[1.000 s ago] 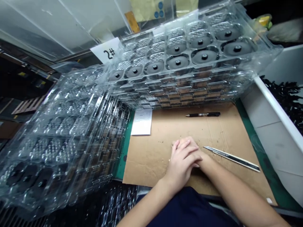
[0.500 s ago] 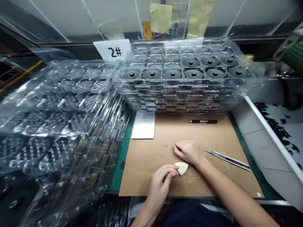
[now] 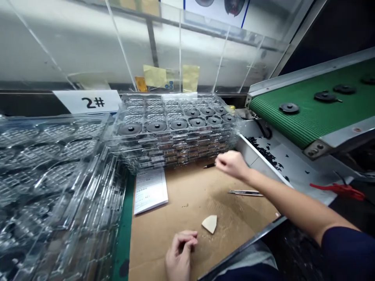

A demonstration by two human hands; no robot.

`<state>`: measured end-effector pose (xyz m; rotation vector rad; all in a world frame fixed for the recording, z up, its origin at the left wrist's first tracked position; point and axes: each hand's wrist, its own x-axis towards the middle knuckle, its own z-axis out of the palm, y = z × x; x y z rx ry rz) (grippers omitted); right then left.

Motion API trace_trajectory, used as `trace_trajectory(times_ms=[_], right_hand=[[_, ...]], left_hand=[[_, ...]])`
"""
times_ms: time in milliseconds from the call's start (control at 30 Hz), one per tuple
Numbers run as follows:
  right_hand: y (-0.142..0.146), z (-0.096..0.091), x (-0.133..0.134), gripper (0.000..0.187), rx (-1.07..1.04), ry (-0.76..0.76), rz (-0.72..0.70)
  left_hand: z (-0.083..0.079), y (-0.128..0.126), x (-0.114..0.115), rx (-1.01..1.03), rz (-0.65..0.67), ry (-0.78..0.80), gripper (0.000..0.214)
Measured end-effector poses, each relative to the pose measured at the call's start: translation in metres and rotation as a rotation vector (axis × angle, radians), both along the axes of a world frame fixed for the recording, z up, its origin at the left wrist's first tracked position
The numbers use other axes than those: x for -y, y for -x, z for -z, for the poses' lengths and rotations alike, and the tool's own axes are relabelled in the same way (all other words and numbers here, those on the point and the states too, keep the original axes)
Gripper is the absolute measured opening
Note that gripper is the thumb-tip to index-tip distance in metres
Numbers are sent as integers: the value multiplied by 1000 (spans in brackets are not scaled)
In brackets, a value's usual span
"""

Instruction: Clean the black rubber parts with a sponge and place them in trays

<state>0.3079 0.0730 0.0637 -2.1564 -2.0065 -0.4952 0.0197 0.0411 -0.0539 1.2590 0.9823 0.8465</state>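
My right hand (image 3: 233,164) is raised over the far right of the cardboard sheet (image 3: 175,226) in a loose fist; whatever may be inside it is hidden. From this angle it covers part of a black pen (image 3: 209,166). My left hand (image 3: 182,253) rests on the near part of the cardboard, fingers curled towards the thumb, with nothing visible in it. Just to its right lies a small cream-coloured wedge-shaped piece (image 3: 210,224), touched by neither hand. A utility knife (image 3: 246,192) lies beneath my right forearm.
Stacked clear plastic trays (image 3: 175,144) stand behind the cardboard, some pockets holding round black parts (image 3: 178,124). More clear trays (image 3: 52,187) rise at left. A printed pad (image 3: 150,189) lies nearby. At right are a green conveyor (image 3: 272,105) with black parts and red-handled pliers (image 3: 340,190).
My view has swung right, showing the conveyor. My left hand has let go of the cream wedge, which now lies apart from it. My right hand has lifted off the cardboard.
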Motion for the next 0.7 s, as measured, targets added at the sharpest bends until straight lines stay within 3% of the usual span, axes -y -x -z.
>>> trace_trajectory(times_ms=[133,200,267,367,433,500,600,700], right_hand=[[-79,-89,0,34,108,-213,299],[-120,-120,2,38,145,-296,423],[-159,-137,8,63,152,-325,549],[-204,-140,21,98,103,-275,683],[-220,-135,29,98,61,-246,712],[-224,-129,32,82,34,-247,707],[-206,-125,32,55,17,-301,614],[-155,-119,31,49,-33,-257,374]], left_hand=[[-4,-1,1,46,18,9,19],[-4,-1,2,88,-9,12,22],[-3,2,2,140,-58,12,30],[-2,5,3,200,-116,22,47],[-3,5,5,216,-136,44,50],[-5,2,6,212,-168,81,45],[-11,-1,3,268,-194,268,40],[-21,-4,-6,376,-155,499,39]])
